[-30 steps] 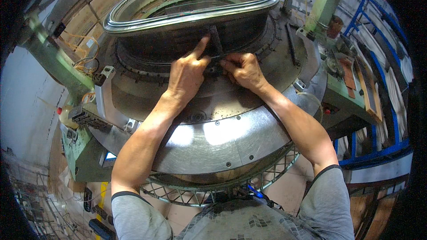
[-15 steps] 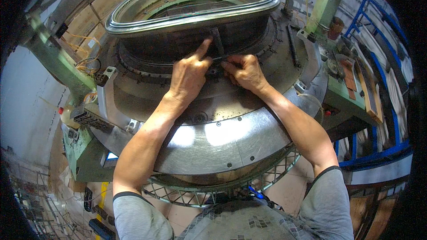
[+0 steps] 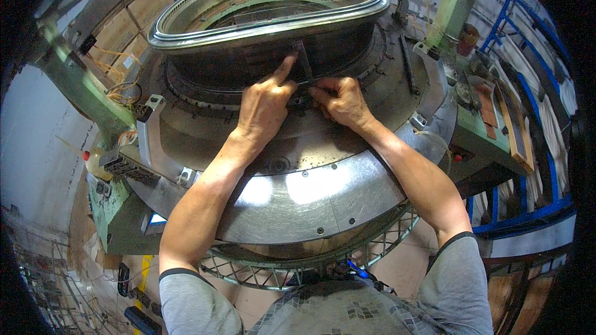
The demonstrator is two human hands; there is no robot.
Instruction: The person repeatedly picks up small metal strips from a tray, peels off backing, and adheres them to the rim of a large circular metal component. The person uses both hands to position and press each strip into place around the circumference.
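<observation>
A large round machine fills the middle of the view, with a dark cylinder [image 3: 217,71] standing on its bed. My left hand [image 3: 264,102] is at the front of this cylinder. Its index finger is stretched upward against the wall, beside a narrow upright strip [image 3: 303,60], while the other fingers curl in. Low down by the strip's foot, my right hand [image 3: 341,102] pinches with thumb and forefinger. Whatever lies in that pinch is too small or hidden to make out. Above both hands runs the cylinder's shiny metal rim [image 3: 273,34].
A polished metal plate ring [image 3: 292,205] curves round the near side, under my forearms. Green posts rise at left [image 3: 93,93] and right [image 3: 456,9]. Metal brackets [image 3: 149,130] stand on the bed. A blue rack [image 3: 496,28] with pale rolls is at far right.
</observation>
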